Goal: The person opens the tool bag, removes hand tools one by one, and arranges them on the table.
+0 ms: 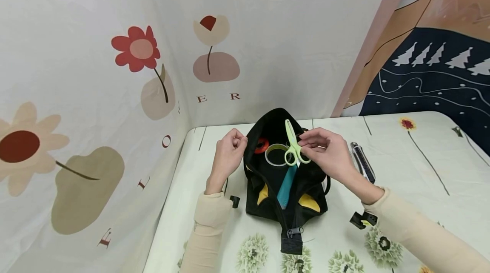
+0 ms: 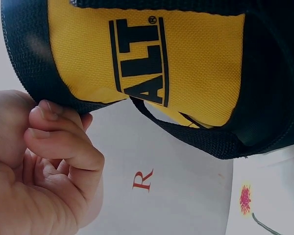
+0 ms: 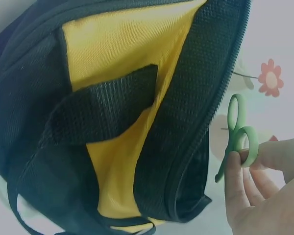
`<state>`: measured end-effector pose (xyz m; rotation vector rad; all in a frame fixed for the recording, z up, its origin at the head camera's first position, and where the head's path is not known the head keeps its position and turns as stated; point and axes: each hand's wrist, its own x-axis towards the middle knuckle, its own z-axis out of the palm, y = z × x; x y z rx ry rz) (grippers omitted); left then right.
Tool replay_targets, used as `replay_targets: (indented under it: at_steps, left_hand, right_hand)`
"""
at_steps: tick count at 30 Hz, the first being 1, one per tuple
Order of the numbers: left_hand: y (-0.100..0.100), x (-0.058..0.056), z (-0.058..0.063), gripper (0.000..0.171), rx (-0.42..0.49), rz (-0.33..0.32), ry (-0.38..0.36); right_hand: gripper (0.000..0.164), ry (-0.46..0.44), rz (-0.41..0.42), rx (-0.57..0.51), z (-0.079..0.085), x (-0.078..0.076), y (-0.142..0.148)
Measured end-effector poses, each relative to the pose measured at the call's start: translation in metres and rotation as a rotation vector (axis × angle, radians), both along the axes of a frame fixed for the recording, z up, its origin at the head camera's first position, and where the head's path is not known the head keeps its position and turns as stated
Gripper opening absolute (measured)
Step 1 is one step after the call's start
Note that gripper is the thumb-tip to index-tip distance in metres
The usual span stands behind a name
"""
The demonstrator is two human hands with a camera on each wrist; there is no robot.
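- Pinching a handle loop of the light green scissors [image 1: 294, 147], the right hand [image 1: 327, 152] had thumb and fingertips clamped on it, just right of centre in the head frame, tip pointing up.
- The left hand [image 1: 227, 154] had its fingers curled in, pinching the left rim of the black bag [image 1: 254, 205].
- Room-wise, the scissors overlapped the bag's wide-open mouth in the head view; the right wrist view put a gap between them and the zipped edge. Tablecloth [image 1: 421, 166] spread across the right of the frame, with a utility knife [image 1: 363, 162] lying just past the right hand. The table's far edge ran right behind the bag.
- Inside the bag: a tape roll [image 1: 266, 158], a red round thing [image 1: 264, 149] beside it, and a long teal piece [image 1: 287, 188] lower down.
- Lettering: "ALT" with an ®, turned sideways on a yellow panel [image 2: 201, 63]. Red letters on the wall sheet [image 1: 291, 52] included E and R, upper middle.
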<state>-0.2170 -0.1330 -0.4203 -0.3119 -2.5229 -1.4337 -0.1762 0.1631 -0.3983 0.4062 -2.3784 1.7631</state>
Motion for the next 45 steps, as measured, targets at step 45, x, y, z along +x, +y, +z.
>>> replay_targets:
  at_steps: [45]
  left_hand:
    - [0.004, -0.001, -0.001, 0.016, -0.005, 0.006, -0.008]
  right_hand:
    - [0.020, 0.048, -0.439, 0.184, -0.062, 0.016, 0.172]
